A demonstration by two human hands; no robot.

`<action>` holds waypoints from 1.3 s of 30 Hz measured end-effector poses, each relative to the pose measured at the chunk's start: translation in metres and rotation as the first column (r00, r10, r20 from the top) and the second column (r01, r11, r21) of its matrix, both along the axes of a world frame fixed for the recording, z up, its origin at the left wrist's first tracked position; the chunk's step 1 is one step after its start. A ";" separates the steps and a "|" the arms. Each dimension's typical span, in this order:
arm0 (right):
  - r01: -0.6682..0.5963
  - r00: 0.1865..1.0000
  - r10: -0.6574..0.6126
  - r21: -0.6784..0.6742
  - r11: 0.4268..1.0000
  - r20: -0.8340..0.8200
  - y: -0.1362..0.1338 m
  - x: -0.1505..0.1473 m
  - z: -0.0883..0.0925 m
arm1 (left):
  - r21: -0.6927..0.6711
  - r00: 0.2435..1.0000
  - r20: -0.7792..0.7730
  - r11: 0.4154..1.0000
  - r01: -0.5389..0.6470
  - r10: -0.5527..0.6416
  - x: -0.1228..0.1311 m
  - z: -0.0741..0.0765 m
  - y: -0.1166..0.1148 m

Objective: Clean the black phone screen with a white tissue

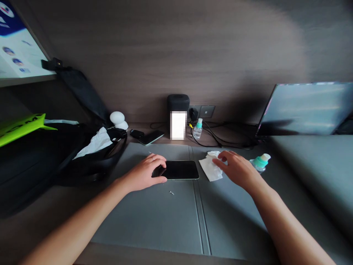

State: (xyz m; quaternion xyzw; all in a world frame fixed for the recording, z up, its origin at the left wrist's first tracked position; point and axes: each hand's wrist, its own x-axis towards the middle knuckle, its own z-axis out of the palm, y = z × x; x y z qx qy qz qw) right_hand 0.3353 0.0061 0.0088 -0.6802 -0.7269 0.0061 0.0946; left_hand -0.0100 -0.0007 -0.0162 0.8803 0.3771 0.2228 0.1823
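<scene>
A dark-screened phone [182,170] lies flat, screen up, on the grey mat [154,217]. My left hand [149,172] grips its left end, thumb at the near edge and fingers at the far edge. To the right of the phone, a crumpled white tissue [211,167] rests on the mat. My right hand [237,166] is over the tissue's right side with fingers curled and a gap between thumb and fingers; whether it touches the tissue is unclear. Just beyond that hand stands a bottle with a teal and white cap [260,162], partly hidden.
A black cylinder [178,103], a small clear bottle [198,129], cables and a dark flat device [151,137] line the wall. A black bag [93,158] fills the left. At right are a screen [306,110] and a grey padded surface [317,162].
</scene>
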 end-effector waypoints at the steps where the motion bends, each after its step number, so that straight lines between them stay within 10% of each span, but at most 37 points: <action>1: 0.015 1.000 -0.015 0.001 1.000 0.003 0.000 0.000 0.001 | 0.002 1.000 0.002 1.000 0.001 -0.001 0.000 0.000 0.000; 12: -0.006 1.000 0.003 -0.128 0.992 -0.028 0.000 -0.008 0.000 | 0.016 1.000 -0.002 1.000 0.000 0.000 0.001 0.001 -0.001; 39: -0.180 0.981 0.183 0.050 0.982 -0.059 0.005 -0.003 -0.013 | 0.018 1.000 -0.030 1.000 -0.006 0.007 0.000 -0.001 -0.001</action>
